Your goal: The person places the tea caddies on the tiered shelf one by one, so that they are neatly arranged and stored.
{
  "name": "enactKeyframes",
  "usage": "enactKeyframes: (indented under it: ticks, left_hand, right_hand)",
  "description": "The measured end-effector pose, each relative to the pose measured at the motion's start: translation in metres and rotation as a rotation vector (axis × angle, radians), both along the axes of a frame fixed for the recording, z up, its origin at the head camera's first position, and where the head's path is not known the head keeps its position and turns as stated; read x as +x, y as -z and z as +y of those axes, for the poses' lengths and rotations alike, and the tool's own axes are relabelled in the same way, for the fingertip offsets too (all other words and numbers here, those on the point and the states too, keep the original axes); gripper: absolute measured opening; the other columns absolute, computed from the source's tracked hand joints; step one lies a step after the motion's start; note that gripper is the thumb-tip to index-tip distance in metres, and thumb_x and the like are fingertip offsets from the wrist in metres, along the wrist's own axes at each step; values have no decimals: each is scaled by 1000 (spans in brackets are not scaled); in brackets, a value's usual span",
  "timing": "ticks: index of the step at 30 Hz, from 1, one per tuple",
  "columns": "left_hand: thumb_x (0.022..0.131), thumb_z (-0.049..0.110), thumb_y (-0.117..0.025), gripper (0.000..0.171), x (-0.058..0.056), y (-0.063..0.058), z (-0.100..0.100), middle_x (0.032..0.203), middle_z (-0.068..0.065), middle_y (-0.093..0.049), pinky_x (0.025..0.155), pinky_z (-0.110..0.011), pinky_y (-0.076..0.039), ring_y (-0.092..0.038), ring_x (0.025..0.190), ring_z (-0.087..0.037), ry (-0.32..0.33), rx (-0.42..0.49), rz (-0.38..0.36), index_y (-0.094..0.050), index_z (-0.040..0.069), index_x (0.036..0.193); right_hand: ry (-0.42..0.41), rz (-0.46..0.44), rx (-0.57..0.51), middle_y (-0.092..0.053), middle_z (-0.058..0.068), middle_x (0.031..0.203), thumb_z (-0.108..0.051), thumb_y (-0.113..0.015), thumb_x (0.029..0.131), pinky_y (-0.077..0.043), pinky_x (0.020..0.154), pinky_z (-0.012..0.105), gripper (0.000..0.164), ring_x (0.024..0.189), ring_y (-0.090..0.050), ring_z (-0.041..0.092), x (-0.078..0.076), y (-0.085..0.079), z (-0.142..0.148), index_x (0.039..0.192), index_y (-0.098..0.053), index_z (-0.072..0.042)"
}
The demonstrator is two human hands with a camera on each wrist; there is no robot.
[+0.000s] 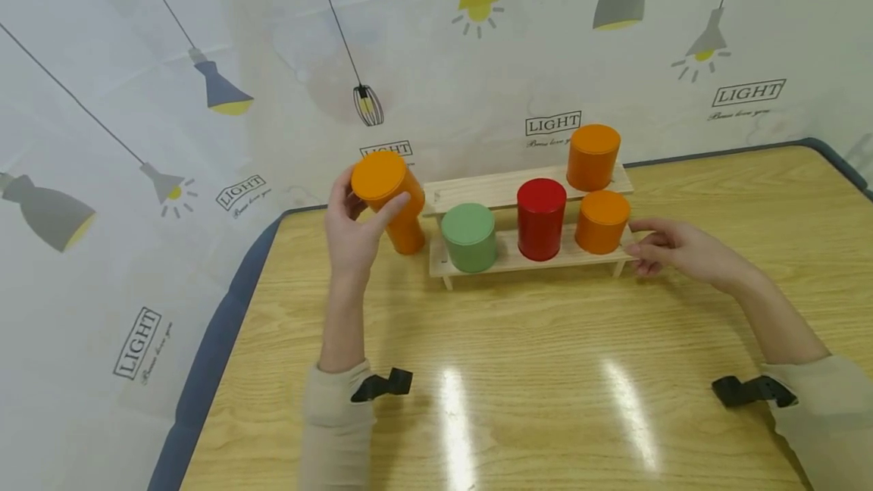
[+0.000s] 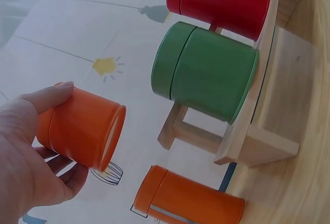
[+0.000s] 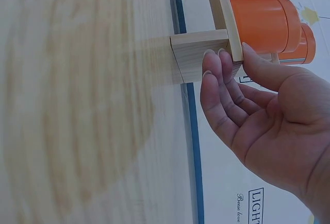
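Note:
My left hand [image 1: 352, 237] grips an orange canister [image 2: 82, 123] by its sides, lifted off the table left of a two-tier wooden rack [image 1: 501, 192]. Partly hidden behind it, a second orange canister [image 2: 188, 198] stands on the table. At the rack's right end my right hand [image 1: 671, 248] pinches the lower board's end, thumb above and fingers below. A green canister [image 1: 469, 237], a red canister [image 1: 542, 220] and a short orange canister [image 1: 603, 222] stand on the lower tier. Another orange canister [image 1: 593, 157] is on the upper tier, at the right.
The wood-grain table [image 1: 532, 362] reaches toward me, with light reflected on its surface. Dark blue edging [image 1: 225, 317] runs along its left side. Behind it rises a pale backdrop [image 1: 273, 59] printed with lamps. Each sleeve has a black strap [image 1: 382, 385] near the wrist.

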State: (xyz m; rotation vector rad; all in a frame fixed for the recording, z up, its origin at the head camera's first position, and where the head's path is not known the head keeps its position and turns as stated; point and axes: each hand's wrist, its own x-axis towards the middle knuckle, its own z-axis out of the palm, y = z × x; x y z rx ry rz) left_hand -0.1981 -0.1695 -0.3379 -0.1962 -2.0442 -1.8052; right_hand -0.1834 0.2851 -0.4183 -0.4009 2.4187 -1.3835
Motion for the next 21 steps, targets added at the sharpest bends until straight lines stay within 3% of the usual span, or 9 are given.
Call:
enactKeyframes:
  ticks: [13, 21]
  left_hand:
    - [81, 17, -87, 67, -4, -4, 36, 130, -2, -60, 106, -44, -42, -56, 116, -20, 69, 48, 10, -54, 14, 140]
    - [81, 20, -87, 71, -10, -3, 57, 132, 0, -60, 105, -40, -43, -55, 117, -20, 110, 35, -7, -52, 16, 143]
  right_hand:
    - [-1, 4, 3, -68, 20, 107, -18, -54, 106, -59, 77, 35, 57, 86, -68, 24, 2, -4, -1, 149, -31, 11]
    - [2, 3, 12, -69, 19, 108, -20, -54, 106, -59, 77, 35, 58, 86, -68, 25, 0, -2, 0, 150, -31, 11]
